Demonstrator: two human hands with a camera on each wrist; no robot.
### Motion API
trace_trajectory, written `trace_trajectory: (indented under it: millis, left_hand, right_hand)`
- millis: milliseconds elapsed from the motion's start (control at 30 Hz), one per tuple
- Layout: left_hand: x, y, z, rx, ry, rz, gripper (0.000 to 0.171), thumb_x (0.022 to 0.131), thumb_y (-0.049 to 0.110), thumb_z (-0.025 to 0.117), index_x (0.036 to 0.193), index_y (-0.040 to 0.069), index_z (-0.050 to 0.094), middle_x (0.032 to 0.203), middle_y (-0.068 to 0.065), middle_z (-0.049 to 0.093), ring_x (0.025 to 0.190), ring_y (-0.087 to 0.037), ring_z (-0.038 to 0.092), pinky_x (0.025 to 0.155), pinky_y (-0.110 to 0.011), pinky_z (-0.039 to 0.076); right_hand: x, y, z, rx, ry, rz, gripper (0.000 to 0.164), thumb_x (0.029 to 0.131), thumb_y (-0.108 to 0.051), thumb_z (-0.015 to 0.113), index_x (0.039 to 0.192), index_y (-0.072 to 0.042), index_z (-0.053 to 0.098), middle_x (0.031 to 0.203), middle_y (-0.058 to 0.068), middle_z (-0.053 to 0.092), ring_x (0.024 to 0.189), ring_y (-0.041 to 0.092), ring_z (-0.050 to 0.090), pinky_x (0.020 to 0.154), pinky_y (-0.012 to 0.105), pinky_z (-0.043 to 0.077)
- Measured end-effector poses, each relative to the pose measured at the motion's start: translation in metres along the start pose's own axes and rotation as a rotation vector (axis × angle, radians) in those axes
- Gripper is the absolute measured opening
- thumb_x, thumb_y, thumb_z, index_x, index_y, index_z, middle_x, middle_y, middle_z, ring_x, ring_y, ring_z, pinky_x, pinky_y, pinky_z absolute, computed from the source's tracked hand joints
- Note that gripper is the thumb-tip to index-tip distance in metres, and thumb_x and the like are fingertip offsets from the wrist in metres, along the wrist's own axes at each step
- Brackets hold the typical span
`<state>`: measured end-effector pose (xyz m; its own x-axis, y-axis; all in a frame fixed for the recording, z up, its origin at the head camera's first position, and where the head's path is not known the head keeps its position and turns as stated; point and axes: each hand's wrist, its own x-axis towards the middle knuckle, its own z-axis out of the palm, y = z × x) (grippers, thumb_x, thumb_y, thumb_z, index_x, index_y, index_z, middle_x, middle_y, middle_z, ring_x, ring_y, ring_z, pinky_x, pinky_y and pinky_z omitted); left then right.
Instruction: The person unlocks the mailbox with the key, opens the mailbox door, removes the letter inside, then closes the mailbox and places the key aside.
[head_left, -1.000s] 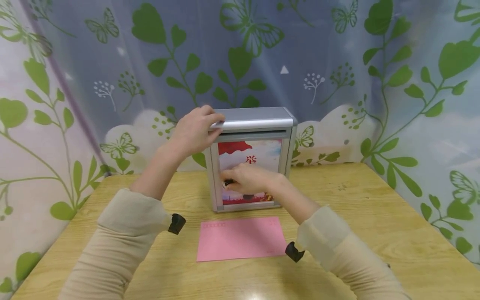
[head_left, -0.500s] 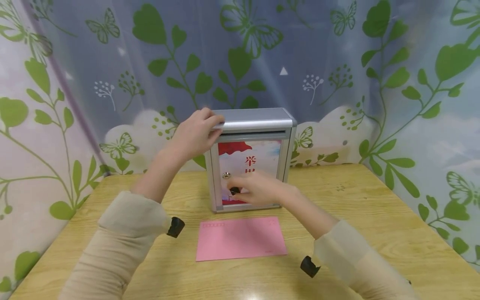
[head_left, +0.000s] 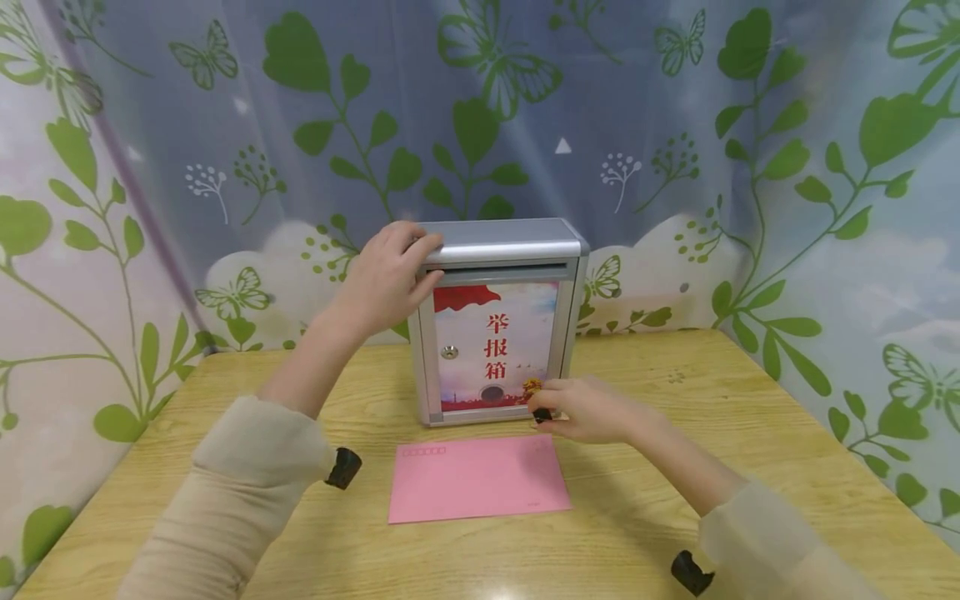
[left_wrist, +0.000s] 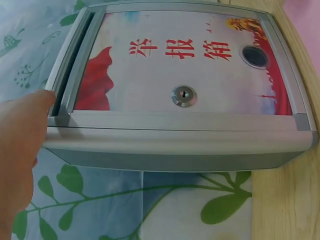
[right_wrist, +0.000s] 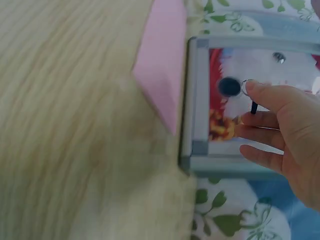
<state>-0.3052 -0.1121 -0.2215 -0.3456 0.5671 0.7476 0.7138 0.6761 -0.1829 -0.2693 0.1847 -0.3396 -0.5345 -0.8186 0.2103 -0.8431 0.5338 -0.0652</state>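
A silver metal letter box [head_left: 510, 248] stands upright on the table, its printed front door closed. My left hand [head_left: 385, 279] grips the box's top left corner, fingers over the lid and thumb by the slot [head_left: 510, 272]. The round lock [left_wrist: 184, 96] on the door shows a bare keyhole. Between thumb and fingers, my right hand [head_left: 596, 410] pinches a small black-headed key [right_wrist: 254, 107] with a metal ring [right_wrist: 244, 87]; its blade is hardly visible. That hand is in front of the box's lower right corner. Flat on the table below lies a pink envelope [head_left: 480, 482].
The wooden table [head_left: 720, 467] extends to both sides of the box. Behind it hangs a curtain [head_left: 637, 83] printed with leaves and butterflies. A dark round hole [left_wrist: 255, 56] sits low on the box door.
My right hand has drawn away from the lock toward the lower right, carrying the key and uncovering the red characters on the door. My left hand stays on the box corner.
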Motion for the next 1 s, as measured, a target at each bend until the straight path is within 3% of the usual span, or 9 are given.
trace_trajectory:
  millis: [133,400,667,867,1000]
  left_hand:
    - [-0.007,-0.002,0.002,0.025,0.01,-0.01,0.044,0.087,0.019,0.064,0.121,-0.005,0.053,0.112,-0.023,0.053,0.111,-0.038,0.046,0.099,-0.045,0.035]
    - [-0.023,-0.004,0.001,-0.026,-0.033,-0.117,0.056,0.09,0.024,0.059,0.131,-0.01,0.041,0.117,-0.026,0.048,0.116,-0.039,0.041,0.102,-0.045,0.029]
    - [-0.053,-0.015,0.0,-0.06,-0.161,-0.314,0.058,0.095,0.026,0.051,0.136,-0.01,0.033,0.129,-0.029,0.04,0.123,-0.041,0.035,0.105,-0.049,0.025]
    - [-0.084,-0.024,0.005,-0.044,-0.247,-0.368,0.058,0.095,0.027,0.05,0.135,-0.012,0.033,0.126,-0.03,0.043,0.117,-0.043,0.039,0.1,-0.052,0.03]
    - [-0.103,-0.024,0.012,-0.03,-0.349,-0.399,0.059,0.096,0.028,0.048,0.136,-0.013,0.031,0.125,-0.032,0.043,0.117,-0.044,0.038,0.1,-0.054,0.029]
  right_hand:
    - [-0.02,0.014,0.012,-0.004,-0.038,0.043,0.018,0.084,-0.016,0.069,0.1,-0.009,0.066,0.09,-0.001,0.056,0.079,0.015,0.058,0.068,0.026,0.049]
    - [-0.039,0.025,0.029,-0.054,-0.149,0.122,0.016,0.08,-0.02,0.072,0.094,-0.014,0.066,0.082,-0.006,0.049,0.068,0.006,0.043,0.057,0.023,0.039]
    - [-0.047,0.029,0.038,0.022,-0.207,0.187,0.016,0.077,-0.019,0.075,0.09,-0.016,0.067,0.076,-0.01,0.048,0.065,0.003,0.04,0.059,0.023,0.037]
    - [-0.046,0.032,0.04,0.073,-0.206,0.192,0.018,0.077,-0.018,0.075,0.093,-0.014,0.067,0.073,-0.011,0.047,0.065,0.003,0.04,0.06,0.025,0.038]
    - [-0.046,0.033,0.04,0.119,-0.209,0.206,0.019,0.077,-0.016,0.075,0.094,-0.013,0.067,0.071,-0.011,0.047,0.064,0.003,0.04,0.06,0.024,0.037]
